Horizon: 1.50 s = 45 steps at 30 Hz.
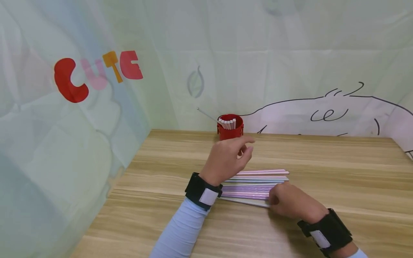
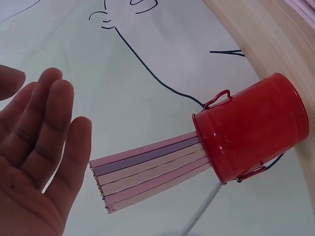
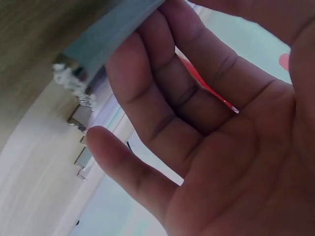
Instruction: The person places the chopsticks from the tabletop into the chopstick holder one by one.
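My left hand is raised over the left part of a row of flat pastel strips. Its fingers are loosely bent with nothing between them. Beyond it, a red bucket holds several upright strips with serrated ends and one thin pale stick leaning out. My right hand is at the right end of the row, its curled fingertips pinching the nearest strip, a pale green one; the pinch itself is partly hidden. Other strip ends show beyond the little finger in the right wrist view.
The wood-grain table meets a pale printed cloth wall at its back edge, right behind the bucket. Another cloth wall with coloured letters borders the left side. Black bands are strapped round both wrists.
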Each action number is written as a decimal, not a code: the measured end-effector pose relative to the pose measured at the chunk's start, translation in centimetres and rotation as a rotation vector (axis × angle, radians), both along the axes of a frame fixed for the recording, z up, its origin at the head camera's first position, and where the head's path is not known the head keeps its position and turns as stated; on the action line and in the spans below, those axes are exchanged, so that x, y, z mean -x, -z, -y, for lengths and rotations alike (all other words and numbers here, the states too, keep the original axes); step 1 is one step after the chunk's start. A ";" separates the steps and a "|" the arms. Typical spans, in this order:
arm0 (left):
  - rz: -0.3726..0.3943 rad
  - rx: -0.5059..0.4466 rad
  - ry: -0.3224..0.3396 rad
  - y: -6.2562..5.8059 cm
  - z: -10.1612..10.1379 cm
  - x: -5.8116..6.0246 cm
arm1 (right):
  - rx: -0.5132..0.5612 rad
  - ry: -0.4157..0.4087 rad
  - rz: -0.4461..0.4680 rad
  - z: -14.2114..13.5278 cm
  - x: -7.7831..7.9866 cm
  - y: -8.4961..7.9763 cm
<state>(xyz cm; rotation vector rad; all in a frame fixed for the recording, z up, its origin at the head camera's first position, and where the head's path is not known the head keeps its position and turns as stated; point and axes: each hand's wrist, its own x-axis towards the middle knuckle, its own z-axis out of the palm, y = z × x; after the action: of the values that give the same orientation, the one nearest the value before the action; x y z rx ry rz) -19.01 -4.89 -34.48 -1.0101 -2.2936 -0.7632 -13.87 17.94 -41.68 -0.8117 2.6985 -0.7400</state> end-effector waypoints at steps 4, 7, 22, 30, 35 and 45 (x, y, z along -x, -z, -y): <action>0.009 0.022 0.008 0.0 -0.2 0.0 | 0.025 -0.038 -0.028 -0.2 0.1 -0.3; 0.017 0.039 0.008 0.0 -0.4 0.0 | 0.044 -0.053 -0.044 -0.3 0.1 -0.6; 0.076 0.163 0.007 -0.2 -1.0 -0.4 | 0.175 -0.027 -0.159 -0.4 0.8 -1.9; 0.086 0.190 0.026 -0.3 -1.2 -0.6 | 0.314 0.026 -0.216 -0.2 0.6 -2.4; 0.135 0.247 0.035 -0.3 -1.3 -0.9 | 0.414 0.064 -0.362 0.1 0.5 -2.3; 0.242 0.380 0.105 -0.1 -1.8 -1.7 | 0.592 0.127 -0.574 0.3 0.3 -2.6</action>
<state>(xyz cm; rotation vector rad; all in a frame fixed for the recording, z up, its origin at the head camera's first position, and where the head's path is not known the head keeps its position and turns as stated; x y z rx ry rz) -17.32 -3.13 -34.35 -1.2727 -2.6803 -0.5214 -14.15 17.62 -39.11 -1.1253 3.0725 -1.5982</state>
